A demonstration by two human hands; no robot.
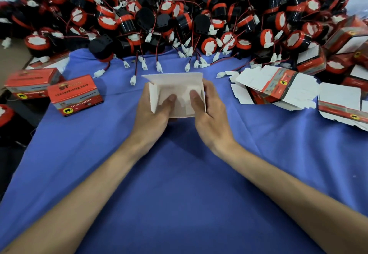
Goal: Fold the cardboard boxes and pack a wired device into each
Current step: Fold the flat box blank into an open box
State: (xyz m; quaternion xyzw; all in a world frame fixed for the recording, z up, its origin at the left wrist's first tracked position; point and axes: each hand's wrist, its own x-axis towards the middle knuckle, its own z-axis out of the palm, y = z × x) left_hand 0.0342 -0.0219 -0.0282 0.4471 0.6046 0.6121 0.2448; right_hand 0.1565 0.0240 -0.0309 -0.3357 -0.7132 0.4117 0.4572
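Hands meet on a half-folded box (pixel 179 88), seen from the head camera. It is held at the middle of the blue cloth (pixel 179 184), its white inside facing the viewer. The left hand (pixel 153 114) clasps the box's left wall, fingers curled behind it and the thumb pressed inside against the floor. The right hand (pixel 211 118) grips the right wall the same way, its thumb also inside. Both hands are clenched on the card. The far flap stands up and a narrow side flap juts out on the left.

Two packed boxes (pixel 75 94) sit to the left, well apart from the hands. They are red and grey, with "ST" printed on the lid and a black animal on a yellow oval at the front corner. A line of lettering runs across the red band; it is blurred, possibly "12V reversing horn". Flat boxes (pixel 278 86) lie heaped to the right, white sides up, with the same red band. Devices (pixel 179 14), black with red rings, are piled along the far edge, and their white plugs (pixel 159 67) trail onto the cloth on red and black wires.
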